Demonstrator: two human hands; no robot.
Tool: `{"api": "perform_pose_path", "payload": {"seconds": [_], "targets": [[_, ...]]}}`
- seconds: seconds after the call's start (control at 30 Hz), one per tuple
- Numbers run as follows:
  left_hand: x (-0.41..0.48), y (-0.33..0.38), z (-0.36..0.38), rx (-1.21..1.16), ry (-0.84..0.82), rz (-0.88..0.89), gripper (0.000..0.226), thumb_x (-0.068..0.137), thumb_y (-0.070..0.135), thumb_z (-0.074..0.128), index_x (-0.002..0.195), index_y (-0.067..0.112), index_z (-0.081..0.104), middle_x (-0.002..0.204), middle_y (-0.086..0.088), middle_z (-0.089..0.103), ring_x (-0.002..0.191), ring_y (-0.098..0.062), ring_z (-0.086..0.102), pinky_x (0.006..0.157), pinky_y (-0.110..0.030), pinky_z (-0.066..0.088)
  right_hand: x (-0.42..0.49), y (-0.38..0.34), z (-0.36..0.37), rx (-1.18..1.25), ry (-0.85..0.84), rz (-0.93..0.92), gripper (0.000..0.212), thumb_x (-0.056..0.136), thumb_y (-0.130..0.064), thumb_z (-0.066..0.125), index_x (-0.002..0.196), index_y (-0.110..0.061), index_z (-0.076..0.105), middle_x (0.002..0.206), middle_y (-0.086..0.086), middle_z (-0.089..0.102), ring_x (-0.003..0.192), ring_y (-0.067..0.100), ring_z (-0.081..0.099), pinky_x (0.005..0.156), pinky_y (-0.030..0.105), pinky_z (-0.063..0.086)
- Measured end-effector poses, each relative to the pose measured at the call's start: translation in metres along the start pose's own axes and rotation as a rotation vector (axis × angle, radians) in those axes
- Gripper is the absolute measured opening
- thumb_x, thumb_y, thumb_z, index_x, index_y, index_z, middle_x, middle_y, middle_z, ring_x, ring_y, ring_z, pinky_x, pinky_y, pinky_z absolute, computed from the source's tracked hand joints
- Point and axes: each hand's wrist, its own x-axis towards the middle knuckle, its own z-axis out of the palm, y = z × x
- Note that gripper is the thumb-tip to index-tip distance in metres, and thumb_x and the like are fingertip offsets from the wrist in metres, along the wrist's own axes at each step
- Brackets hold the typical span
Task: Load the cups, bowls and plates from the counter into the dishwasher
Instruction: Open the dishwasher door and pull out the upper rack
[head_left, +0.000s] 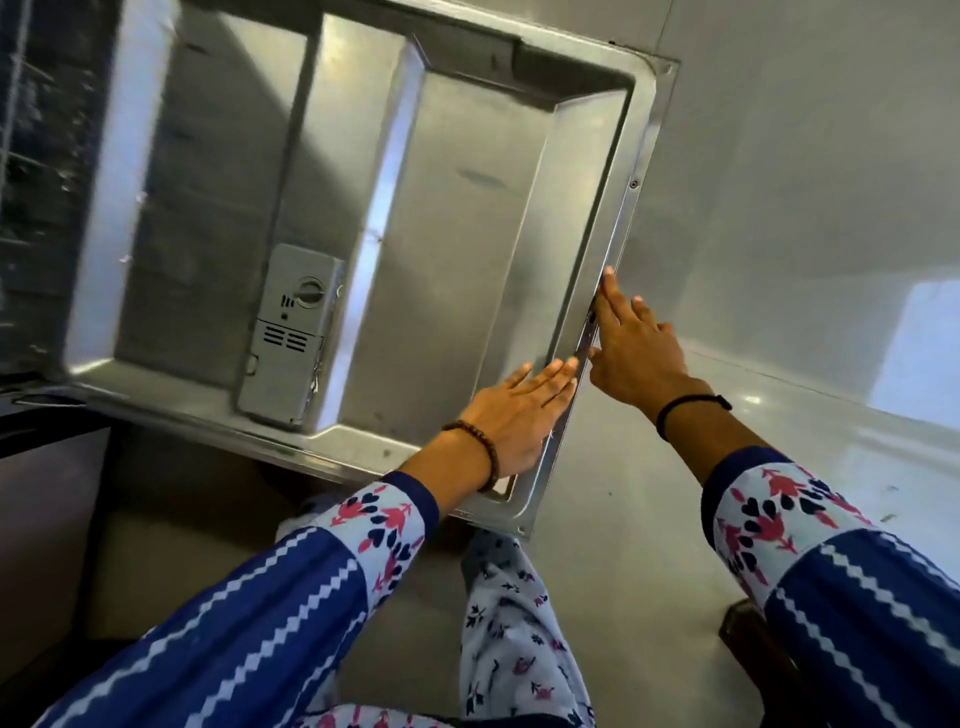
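The dishwasher door (467, 218) lies open, its steel inner side facing up, with a grey detergent dispenser (291, 332) set in it. My left hand (519, 410) rests flat, fingers straight, on the door's near right edge. Just beyond it, my right hand (634, 343) touches the same edge with straight fingers. Neither hand holds anything. The dark inside of the dishwasher with a wire rack (31, 171) shows at the far left, blurred. No cups, bowls or plates are in view.
Pale glossy floor (779, 234) spreads to the right of the door. A dark wooden object (748, 639) stands at the lower right. My legs in floral cloth (514, 623) are below the door's corner. A dark cabinet front (47, 493) is at lower left.
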Motion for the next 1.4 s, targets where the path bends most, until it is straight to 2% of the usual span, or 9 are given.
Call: {"api": "perform_pose_path", "payload": {"seconds": [0.17,0.53,0.63,0.73,0.83,0.93,1.03,1.13,1.4], "targets": [[0.027,-0.019,0.02,0.027,-0.032,0.038,0.07,0.1,0.018,0.038,0.153,0.01,-0.007,0.16,-0.008,-0.015,0.149,-0.02,-0.009,0.12,-0.038,-0.002,0.031,0.007,0.025,0.03,-0.005,-0.014,0.086,0.097,-0.031,0.058,0.16,-0.015,0.0,0.168,0.001,-0.011,0.127,0.038,0.047,0.098,0.042,0.047],[0.045,-0.028,0.028,-0.179,-0.047,0.014,0.068,0.099,0.011,0.042,0.154,0.012,0.002,0.161,-0.002,-0.012,0.149,-0.018,-0.003,0.12,-0.034,0.008,0.055,0.011,0.039,0.139,-0.048,-0.008,0.085,0.096,-0.028,0.062,0.16,-0.018,0.007,0.168,-0.002,-0.01,0.123,0.041,0.048,0.095,0.045,0.05],[0.036,-0.029,0.016,-0.246,-0.02,-0.023,0.063,0.1,0.014,0.043,0.154,0.014,0.01,0.162,-0.002,-0.004,0.149,-0.023,0.007,0.117,-0.035,0.019,0.051,0.009,0.033,0.256,0.028,-0.008,0.071,0.097,-0.02,0.06,0.157,-0.011,0.024,0.167,0.007,0.014,0.132,0.04,0.045,0.104,0.046,0.046],[0.015,-0.038,0.005,-0.376,-0.003,-0.118,0.06,0.101,0.016,0.04,0.154,0.017,0.011,0.163,-0.001,-0.001,0.148,-0.028,0.009,0.117,-0.044,0.026,0.039,-0.008,0.014,0.354,0.122,0.046,0.044,0.097,-0.016,0.059,0.136,0.001,0.05,0.143,0.019,0.049,0.125,0.038,0.051,0.1,0.045,0.046],[-0.015,-0.054,-0.008,-0.48,0.07,-0.212,0.06,0.1,0.016,0.04,0.154,0.017,0.013,0.163,-0.001,0.0,0.149,-0.026,0.006,0.119,-0.044,0.022,0.024,-0.045,-0.015,0.389,0.196,0.018,0.038,0.095,-0.017,0.062,0.127,0.003,0.057,0.128,0.022,0.059,0.118,0.038,0.056,0.099,0.044,0.045],[-0.063,-0.073,-0.033,-0.585,0.155,-0.34,0.06,0.101,0.018,0.04,0.154,0.02,0.012,0.163,0.003,0.001,0.149,-0.023,0.006,0.117,-0.041,0.02,0.012,-0.093,-0.052,0.421,0.215,-0.07,0.044,0.096,-0.026,0.062,0.134,-0.004,0.055,0.133,0.017,0.06,0.124,0.035,0.054,0.109,0.049,0.04],[-0.114,-0.092,-0.058,-0.635,0.283,-0.446,0.057,0.102,0.02,0.038,0.154,0.021,0.015,0.162,0.003,0.006,0.149,-0.023,0.011,0.118,-0.04,0.023,0.001,-0.146,-0.094,0.51,0.23,-0.165,0.042,0.098,-0.03,0.061,0.133,-0.007,0.057,0.137,0.012,0.06,0.127,0.029,0.054,0.107,0.035,0.04],[-0.171,-0.113,-0.083,-0.621,0.442,-0.55,0.053,0.103,0.021,0.04,0.153,0.019,0.022,0.161,-0.002,0.017,0.146,-0.024,0.02,0.114,-0.038,0.03,-0.01,-0.204,-0.141,0.581,0.232,-0.253,0.041,0.098,-0.032,0.061,0.133,-0.009,0.058,0.132,0.01,0.063,0.12,0.024,0.059,0.09,0.018,0.038],[-0.32,-0.168,-0.141,-0.427,0.81,-0.698,0.053,0.098,0.018,0.047,0.149,0.014,0.031,0.16,-0.007,0.018,0.148,-0.021,0.015,0.121,-0.034,0.011,-0.025,-0.347,-0.255,0.845,0.21,-0.385,0.042,0.098,-0.046,0.056,0.126,-0.015,0.063,0.124,0.0,0.067,0.115,0.015,0.062,0.087,0.019,0.047]]}}
